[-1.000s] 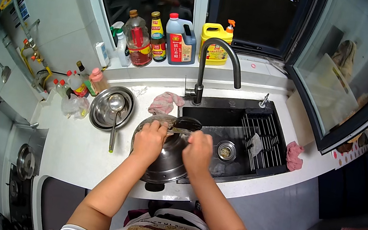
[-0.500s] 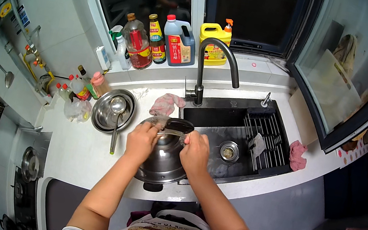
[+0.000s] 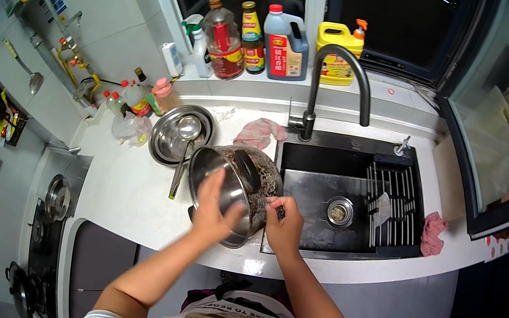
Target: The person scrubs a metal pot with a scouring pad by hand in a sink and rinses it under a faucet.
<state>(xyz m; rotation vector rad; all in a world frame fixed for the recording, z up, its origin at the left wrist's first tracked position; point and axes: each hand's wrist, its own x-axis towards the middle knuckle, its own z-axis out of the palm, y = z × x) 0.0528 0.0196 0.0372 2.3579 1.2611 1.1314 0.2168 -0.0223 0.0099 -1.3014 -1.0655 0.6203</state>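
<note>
A steel pot (image 3: 221, 180) stands tilted on the counter left of the sink, its shiny round side to the left. A black handle (image 3: 246, 170) sticks out toward its far side, beside a brown, blotchy surface (image 3: 266, 168). My left hand (image 3: 214, 209) is slightly blurred over the shiny side, fingers spread; whether it touches the metal I cannot tell. At the pot's right edge, my right hand (image 3: 284, 225) is closed in a pinch on something small and dark, too unclear to name.
Left of the pot, a ladle (image 3: 177, 180) rests in a steel basin (image 3: 159, 146). On the right lies the black sink (image 3: 310, 188) with a tall faucet (image 3: 313, 95) and a drying rack (image 3: 397, 190). Pink cloths (image 3: 260, 133) and bottles (image 3: 285, 49) sit behind. An open window (image 3: 505, 147) juts inward.
The pot has been tipped, so its brown surface now shows. My left hand has come off the far edge and opened; my right hand stays pinched. The whole view has shifted.
</note>
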